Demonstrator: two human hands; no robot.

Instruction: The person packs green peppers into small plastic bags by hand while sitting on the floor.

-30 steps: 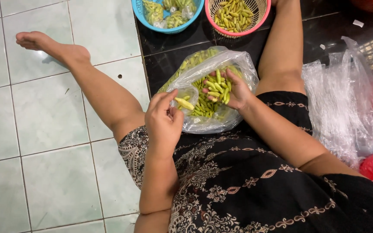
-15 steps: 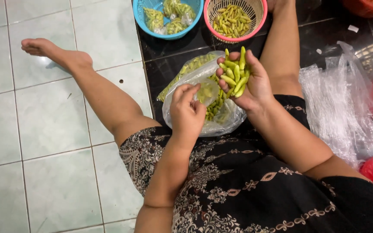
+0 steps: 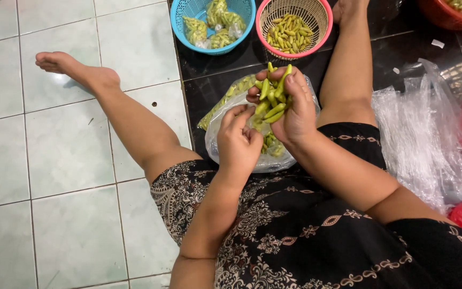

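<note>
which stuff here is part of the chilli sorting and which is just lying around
In use: right hand holding green chillies; left hand; clear bag; pink basket.
Lying about: blue basket; plastic sheets; red tub.

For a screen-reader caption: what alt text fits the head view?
Seen from above, a seated person's right hand holds a bunch of green chillies over a clear plastic bag, the left hand touching them. A blue basket and a pink basket sit ahead.

The scene was lit evenly and brightly from overhead; soft shadows were cast beside the leg [image 3: 135,128], glare was seen on the plastic sheeting [image 3: 423,139], and focus was held sharp throughout.
</note>
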